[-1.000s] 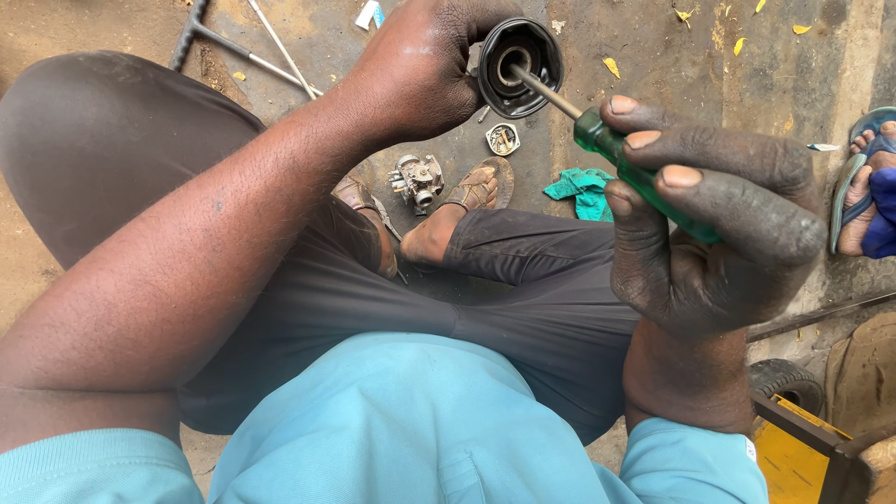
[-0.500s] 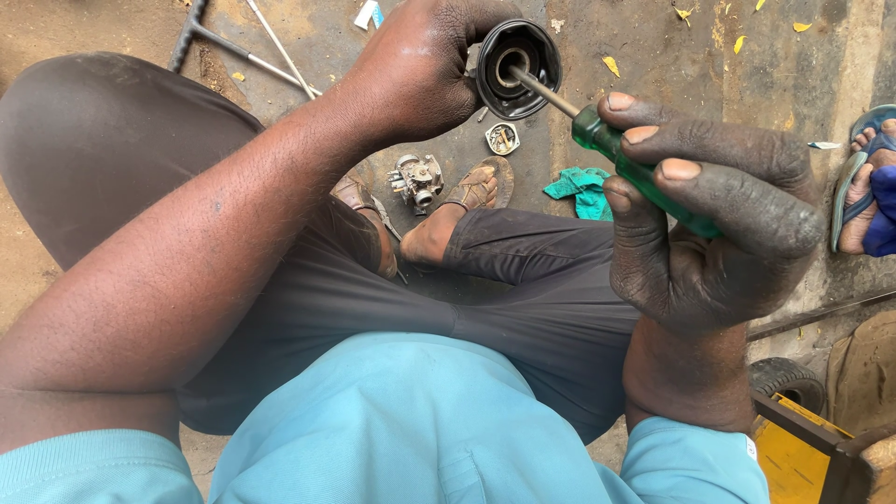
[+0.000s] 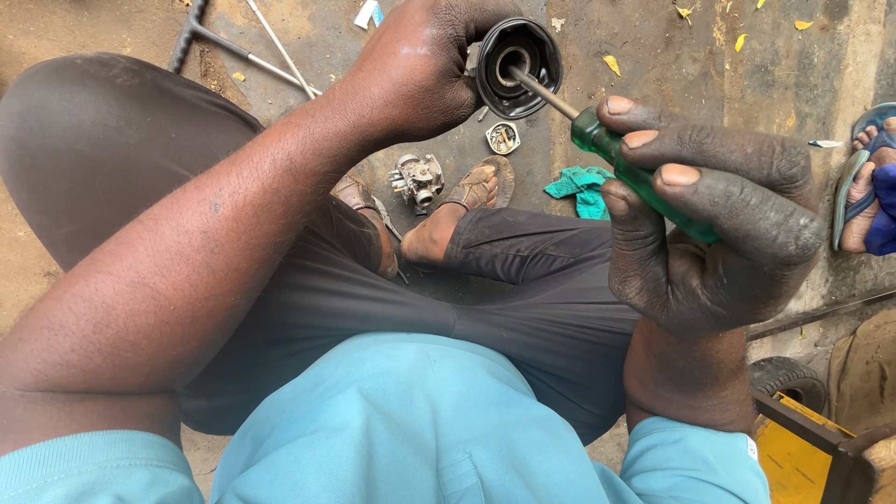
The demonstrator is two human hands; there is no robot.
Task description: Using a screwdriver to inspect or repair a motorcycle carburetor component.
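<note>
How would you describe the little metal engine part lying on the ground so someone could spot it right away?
Start at the person's crossed legs and find the two sandalled feet on the dirt ground. The small silvery carburettor-like part lies between them, below the left hand. Unlike the small round cap or the green rag nearby, it is lumpy bare metal with ports.

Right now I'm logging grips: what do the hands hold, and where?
Left hand grips the round black part by its side; right hand holds the screwdriver by its green handle.
</note>
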